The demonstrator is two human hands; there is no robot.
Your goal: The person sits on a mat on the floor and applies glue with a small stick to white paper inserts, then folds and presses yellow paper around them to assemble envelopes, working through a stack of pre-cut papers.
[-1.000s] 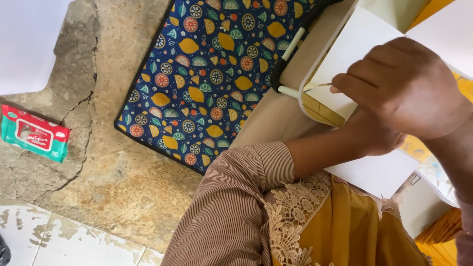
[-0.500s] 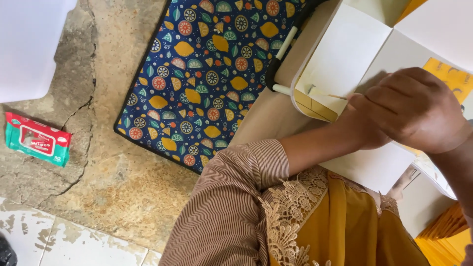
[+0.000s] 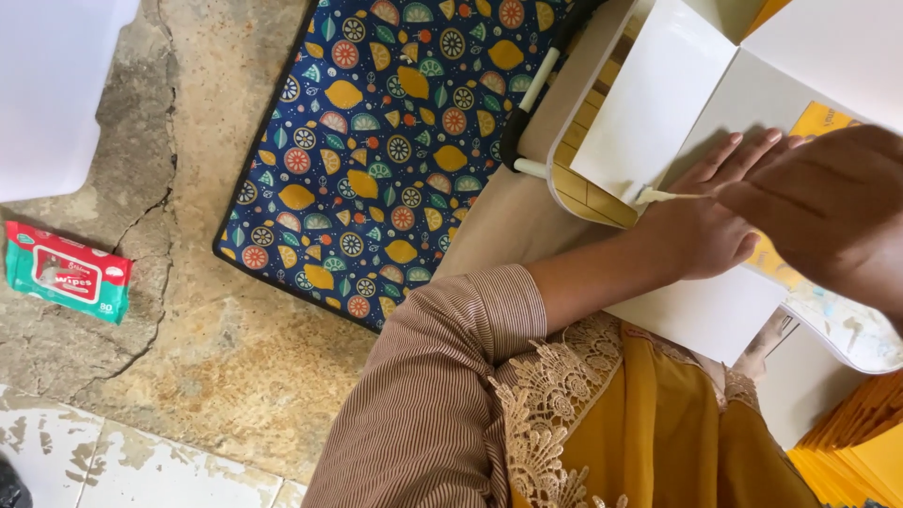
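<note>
Brush, thin and pale-tipped, sits pinched in right hand fingers; left hand presses flat, fingers spread, on white card.

Bright daylight, soft shadows, slight blur

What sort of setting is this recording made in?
Probably a home or small workshop where someone does paper craft sitting on the floor: a cracked stone floor, a fruit-patterned mat laid on it, and a low table holding a white folded sheet that the left hand presses flat.
</note>
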